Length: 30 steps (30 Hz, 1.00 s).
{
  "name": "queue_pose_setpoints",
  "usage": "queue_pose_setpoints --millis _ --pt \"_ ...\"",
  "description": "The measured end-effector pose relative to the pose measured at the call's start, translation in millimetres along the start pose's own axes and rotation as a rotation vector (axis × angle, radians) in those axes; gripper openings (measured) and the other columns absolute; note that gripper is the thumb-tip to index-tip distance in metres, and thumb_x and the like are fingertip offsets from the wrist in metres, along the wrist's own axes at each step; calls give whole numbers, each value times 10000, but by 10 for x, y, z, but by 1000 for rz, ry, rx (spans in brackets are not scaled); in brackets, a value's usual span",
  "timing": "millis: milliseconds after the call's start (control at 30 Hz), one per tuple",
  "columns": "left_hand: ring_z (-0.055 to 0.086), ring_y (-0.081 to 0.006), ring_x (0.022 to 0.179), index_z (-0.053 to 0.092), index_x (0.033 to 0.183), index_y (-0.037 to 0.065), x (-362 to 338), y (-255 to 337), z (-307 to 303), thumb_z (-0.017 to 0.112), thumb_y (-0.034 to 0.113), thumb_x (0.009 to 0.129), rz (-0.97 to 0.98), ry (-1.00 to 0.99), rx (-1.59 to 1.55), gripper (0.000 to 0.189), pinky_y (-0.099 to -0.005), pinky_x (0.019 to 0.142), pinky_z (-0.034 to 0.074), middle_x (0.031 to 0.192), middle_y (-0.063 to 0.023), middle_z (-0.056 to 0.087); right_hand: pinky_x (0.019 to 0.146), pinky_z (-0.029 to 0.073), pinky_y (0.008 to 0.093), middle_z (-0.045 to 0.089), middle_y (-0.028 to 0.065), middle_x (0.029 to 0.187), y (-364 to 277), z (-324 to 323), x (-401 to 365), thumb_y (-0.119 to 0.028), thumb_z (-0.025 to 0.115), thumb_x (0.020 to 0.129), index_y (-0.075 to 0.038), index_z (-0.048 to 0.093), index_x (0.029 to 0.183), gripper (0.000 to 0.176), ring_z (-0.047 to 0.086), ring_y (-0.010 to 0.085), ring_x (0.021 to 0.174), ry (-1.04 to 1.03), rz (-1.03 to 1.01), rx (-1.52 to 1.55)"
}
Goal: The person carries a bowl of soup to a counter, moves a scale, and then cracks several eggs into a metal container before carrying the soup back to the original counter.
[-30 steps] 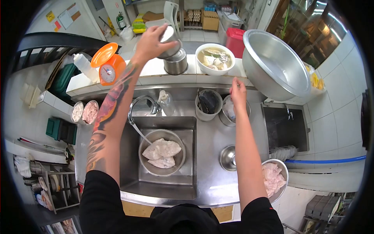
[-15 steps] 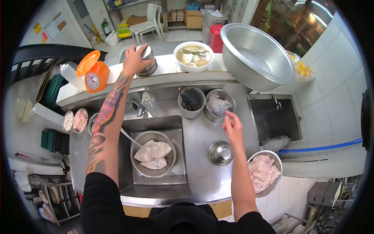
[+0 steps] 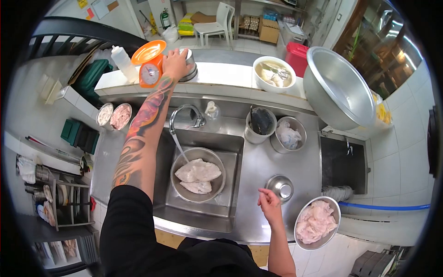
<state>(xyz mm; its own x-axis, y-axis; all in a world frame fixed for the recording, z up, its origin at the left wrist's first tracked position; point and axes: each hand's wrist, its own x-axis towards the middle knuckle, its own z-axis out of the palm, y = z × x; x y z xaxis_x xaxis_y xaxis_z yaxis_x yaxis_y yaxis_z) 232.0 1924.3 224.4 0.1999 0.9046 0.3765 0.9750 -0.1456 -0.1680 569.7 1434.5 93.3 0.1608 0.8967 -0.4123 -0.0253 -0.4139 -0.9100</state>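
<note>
My left hand (image 3: 177,65) is at the ledge with its fingers around the top and near side of a round metal container (image 3: 190,69), just right of an orange dial scale (image 3: 150,71). My right hand (image 3: 270,206) hovers over the counter, loosely bent and holding nothing, close to a small metal bowl (image 3: 279,188). Inside the sink (image 3: 233,217), a metal bowl (image 3: 220,184) holds pale pieces of raw meat (image 3: 198,171), and water runs into it from the faucet (image 3: 187,111). On the right, another bowl (image 3: 338,226) holds pale pink raw meat (image 3: 316,222).
A white bowl of soup (image 3: 274,75) and a large aluminium basin (image 3: 341,92) sit on the ledge. Behind the counter top are a tub with a black bag (image 3: 260,124) and a pot with clear plastic (image 3: 288,135). A second sink (image 3: 344,164) lies right.
The view has shifted left. The metal container has moved left along the ledge with my left hand, closer to the scale. My right hand has drawn back from the pot with plastic.
</note>
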Motion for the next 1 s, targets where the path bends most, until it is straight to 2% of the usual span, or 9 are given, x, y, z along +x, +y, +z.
queue_pose_setpoints --millis 300,400,467,533,600,633,733,800,1000 --pt "517 -322 1277 547 1350 85 -162 -292 177 754 388 822 85 180 -41 643 -456 999 449 1364 -144 572 660 463 215 614 -12 752 79 375 -179 -163 613 1002 -4 633 1229 277 573 53 707 -48 25 -31" --pt "540 -332 1207 576 1265 53 -304 -377 250 790 345 789 114 410 -179 598 -457 987 446 1270 -141 603 659 467 217 618 -5 757 54 522 -218 -155 616 999 -6 631 1233 278 583 56 716 -41 -12 -57" --pt "562 -348 1094 600 1165 39 -559 -392 210 824 298 750 -130 557 -546 538 -441 990 428 1115 -134 621 659 469 220 620 -1 760 -4 605 -260 -154 617 998 -4 630 1234 280 588 58 720 -39 -18 -71" --pt "514 -366 1108 535 1245 45 -747 -557 362 856 322 719 -184 578 -535 676 -469 1005 390 1135 -150 563 659 472 222 621 2 763 -51 678 -305 -153 618 997 -2 628 1235 282 594 61 724 -29 -26 -81" --pt "399 -413 1274 375 1399 53 -856 -695 480 885 378 685 -492 535 -507 936 -529 1069 324 1349 -225 434 670 482 224 628 9 773 -61 729 -361 -148 619 994 -2 625 1240 285 601 65 728 -20 0 -99" --pt "243 -455 1399 144 1517 67 -815 -862 600 902 511 625 -513 428 -495 1252 -590 1120 242 1499 -283 233 670 482 224 628 9 773 -44 752 -386 -148 619 994 -2 625 1240 285 601 65 728 -12 4 -104" --pt "196 -476 1438 35 1555 84 -648 -1118 782 884 618 584 -479 267 -516 1396 -602 1154 194 1535 -302 177 685 495 231 638 17 785 11 820 -494 -145 622 991 -1 622 1245 292 609 70 733 -2 9 -125" --pt "268 -483 1397 58 1549 60 -591 -1154 800 854 687 571 -459 238 -458 1408 -582 1146 252 1491 -323 232 689 476 220 627 9 776 24 878 -588 -149 597 996 7 608 1258 305 597 68 740 20 42 -129" --pt "351 -494 1313 91 1549 102 -577 -1090 533 862 582 597 -590 19 -514 1315 -590 1054 377 1412 -310 289 664 479 225 659 29 805 208 1072 -893 -144 643 977 -10 609 1273 326 598 65 724 65 45 -116"
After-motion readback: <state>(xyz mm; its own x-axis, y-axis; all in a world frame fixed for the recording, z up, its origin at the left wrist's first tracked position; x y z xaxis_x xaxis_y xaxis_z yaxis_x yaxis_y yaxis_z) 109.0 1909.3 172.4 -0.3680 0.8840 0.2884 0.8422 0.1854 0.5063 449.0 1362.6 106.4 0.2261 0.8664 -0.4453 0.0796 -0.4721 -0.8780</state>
